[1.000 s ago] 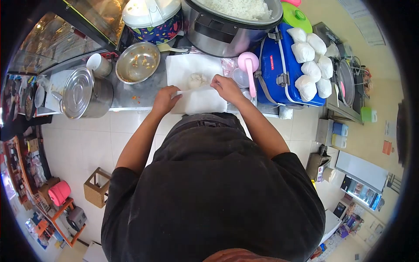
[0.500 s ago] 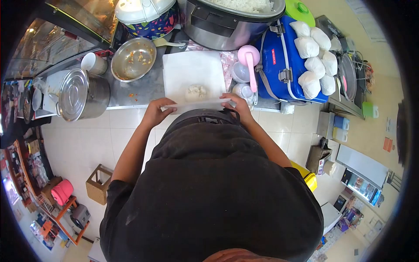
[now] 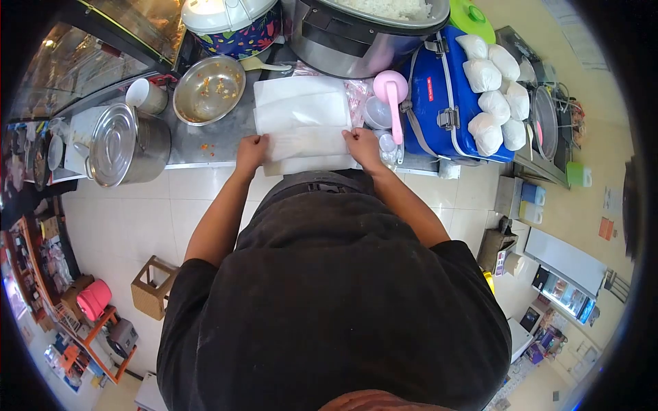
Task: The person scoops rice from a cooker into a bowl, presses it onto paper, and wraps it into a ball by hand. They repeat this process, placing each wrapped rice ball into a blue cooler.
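White paper (image 3: 305,113) lies on the counter before me, its near part folded up over the middle so that no rice shows on it. My left hand (image 3: 253,149) pinches the folded paper at its left edge. At the right edge my right hand (image 3: 363,145) pinches the same fold, fingers closed. Beyond the paper, a large cooker (image 3: 336,48) holds white rice (image 3: 384,8). A pink ladle (image 3: 392,96) rests over clear cups just right of the paper.
Left of the paper are a steel bowl (image 3: 199,103) with food scraps, a lidded steel pot (image 3: 130,147) and a white cup (image 3: 147,96). To the right, a blue cooler (image 3: 428,99) bears several filled white bags (image 3: 495,106). A stool (image 3: 154,284) stands on the floor.
Both hands have moved forward with the near edge of the paper, folding it over the rice, which is now hidden.
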The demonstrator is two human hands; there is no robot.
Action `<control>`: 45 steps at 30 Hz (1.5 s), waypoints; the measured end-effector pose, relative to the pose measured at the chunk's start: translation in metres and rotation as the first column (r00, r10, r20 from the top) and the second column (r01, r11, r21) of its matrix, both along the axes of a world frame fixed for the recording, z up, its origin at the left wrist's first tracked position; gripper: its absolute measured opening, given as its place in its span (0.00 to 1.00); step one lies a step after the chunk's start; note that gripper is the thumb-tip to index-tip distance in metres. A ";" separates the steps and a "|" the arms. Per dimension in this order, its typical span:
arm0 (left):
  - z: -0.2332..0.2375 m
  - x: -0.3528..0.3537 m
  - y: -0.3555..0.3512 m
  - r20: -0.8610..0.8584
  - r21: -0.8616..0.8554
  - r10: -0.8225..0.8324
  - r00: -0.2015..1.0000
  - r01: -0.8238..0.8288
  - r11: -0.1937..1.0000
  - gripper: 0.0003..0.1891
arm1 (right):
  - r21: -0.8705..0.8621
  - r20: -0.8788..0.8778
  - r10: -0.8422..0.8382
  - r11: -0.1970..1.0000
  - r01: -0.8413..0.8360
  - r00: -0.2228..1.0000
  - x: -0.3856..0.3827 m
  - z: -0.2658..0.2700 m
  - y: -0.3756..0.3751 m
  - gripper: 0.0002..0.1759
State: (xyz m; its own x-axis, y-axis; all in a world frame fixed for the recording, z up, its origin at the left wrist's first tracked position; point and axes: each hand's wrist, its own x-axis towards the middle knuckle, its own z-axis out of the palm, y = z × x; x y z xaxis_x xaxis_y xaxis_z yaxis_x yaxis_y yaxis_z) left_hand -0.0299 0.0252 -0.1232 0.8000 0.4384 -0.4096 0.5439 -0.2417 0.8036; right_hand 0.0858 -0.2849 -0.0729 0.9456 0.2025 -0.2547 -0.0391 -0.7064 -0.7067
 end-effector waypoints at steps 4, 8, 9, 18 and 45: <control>0.003 -0.005 0.005 -0.008 -0.025 -0.025 1.000 0.024 0.999 0.21 | -0.097 0.059 0.066 0.993 -0.060 0.996 0.000 0.000 0.001 0.19; 0.035 -0.002 0.005 -0.088 0.232 -0.113 0.990 0.130 0.964 0.18 | -0.194 0.130 0.177 0.969 -0.150 0.976 0.008 0.010 0.011 0.16; 0.038 -0.002 0.006 -0.046 0.341 -0.121 0.992 0.129 0.931 0.17 | -0.149 0.263 0.203 0.975 -0.168 0.943 0.011 0.011 0.015 0.17; 0.075 0.054 0.013 0.206 0.620 -0.571 0.795 0.346 0.704 0.17 | -0.472 0.101 0.576 0.746 -0.471 0.811 0.103 -0.035 0.064 0.47; 0.091 0.080 -0.031 -0.196 0.467 -0.944 0.265 0.872 0.148 0.42 | 0.150 0.580 0.362 0.833 -0.533 0.729 0.016 -0.013 -0.023 0.11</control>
State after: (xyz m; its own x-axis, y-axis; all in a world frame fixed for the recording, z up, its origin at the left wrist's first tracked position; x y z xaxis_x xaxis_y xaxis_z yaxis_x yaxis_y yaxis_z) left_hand 0.0498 -0.0055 -0.0326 0.7629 -0.5696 -0.3058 -0.3972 -0.7862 0.4734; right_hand 0.1021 -0.3080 -0.0860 0.6911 0.6176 0.3754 0.6511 -0.3066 -0.6943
